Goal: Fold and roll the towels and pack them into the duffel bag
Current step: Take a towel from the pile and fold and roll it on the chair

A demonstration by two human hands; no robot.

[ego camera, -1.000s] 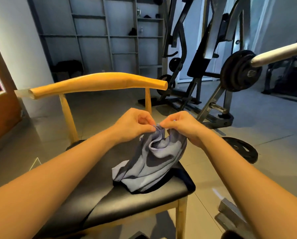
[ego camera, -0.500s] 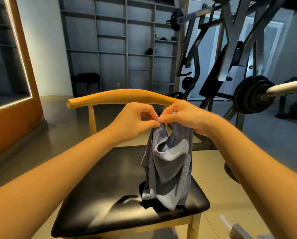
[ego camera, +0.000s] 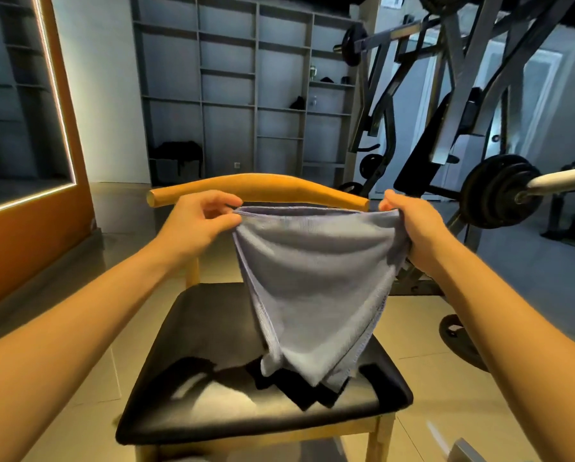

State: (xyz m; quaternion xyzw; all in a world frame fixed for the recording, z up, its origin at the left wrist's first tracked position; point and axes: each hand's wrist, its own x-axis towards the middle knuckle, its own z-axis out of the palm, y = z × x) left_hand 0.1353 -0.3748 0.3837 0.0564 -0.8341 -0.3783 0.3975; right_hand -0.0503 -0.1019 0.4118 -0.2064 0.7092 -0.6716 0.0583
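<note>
Gripping top corners of grey-blue terry towel with left hand and right hand, level; top edge sideways, tail toward black chair seat.

Two bare forearms reach forward from the lower corners of the view, both held up at the same level. The left hand pinches one upper corner of a towel between thumb and forefinger. The right hand, well apart from it, grips the other corner with curled fingers.
</note>
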